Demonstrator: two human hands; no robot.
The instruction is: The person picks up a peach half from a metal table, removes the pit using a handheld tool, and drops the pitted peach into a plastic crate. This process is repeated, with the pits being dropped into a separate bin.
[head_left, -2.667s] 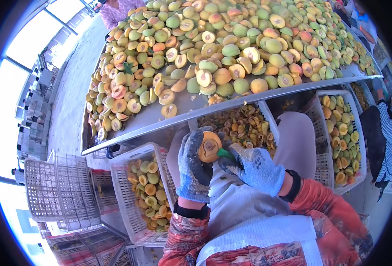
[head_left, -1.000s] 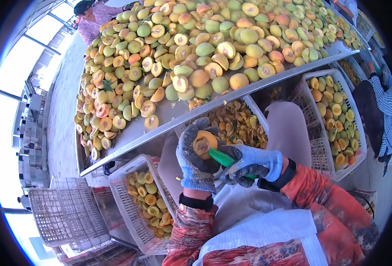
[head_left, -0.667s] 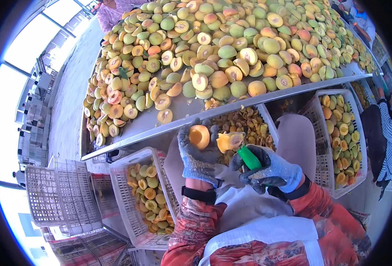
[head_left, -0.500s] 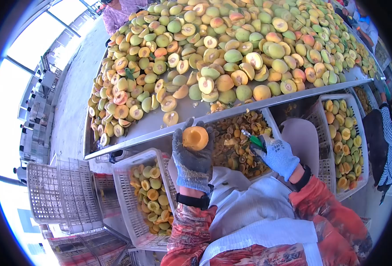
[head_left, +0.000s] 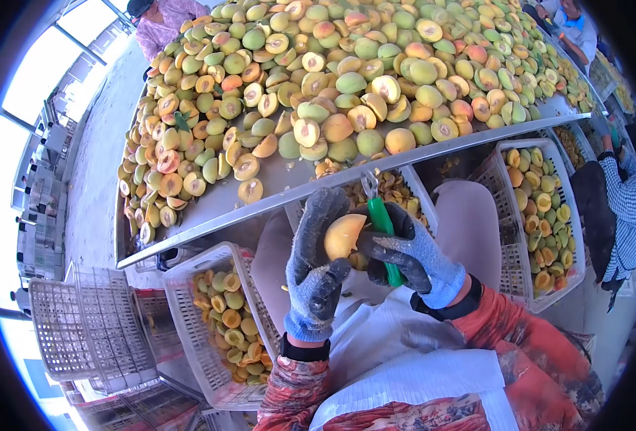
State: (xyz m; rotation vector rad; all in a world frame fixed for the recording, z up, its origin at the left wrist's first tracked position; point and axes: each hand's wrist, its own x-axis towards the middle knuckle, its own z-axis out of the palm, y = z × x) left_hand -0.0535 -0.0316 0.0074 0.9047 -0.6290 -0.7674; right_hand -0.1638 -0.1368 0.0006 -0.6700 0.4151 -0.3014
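Between both hands is a pale orange fruit half [head_left: 344,235], apparently apricot, its skin side partly facing me. My left hand [head_left: 314,269], in a grey-blue glove with a dark palm, is closed around its left side. In my right hand [head_left: 415,255], gloved alike, is a small green-handled tool [head_left: 380,219] with a narrow metal tip pointing up and away. The right fingers wrap the handle, and their tips are close to the fruit's right edge. Whether they touch it is hidden. Below the hands lies my white apron [head_left: 397,345].
A metal-edged table [head_left: 275,205] ahead carries a heap of halved fruit [head_left: 347,82]. White crates of fruit halves stand left [head_left: 185,337] and right [head_left: 575,215]. Scraps lie in a crate beneath the table edge [head_left: 397,188]. Stacked crates [head_left: 88,323] stand far left; other people are nearby.
My right hand has moved left and the tool now stands upright beside the fruit. The left hand has turned the fruit half, so its hollow no longer faces me. The view has shifted slightly.
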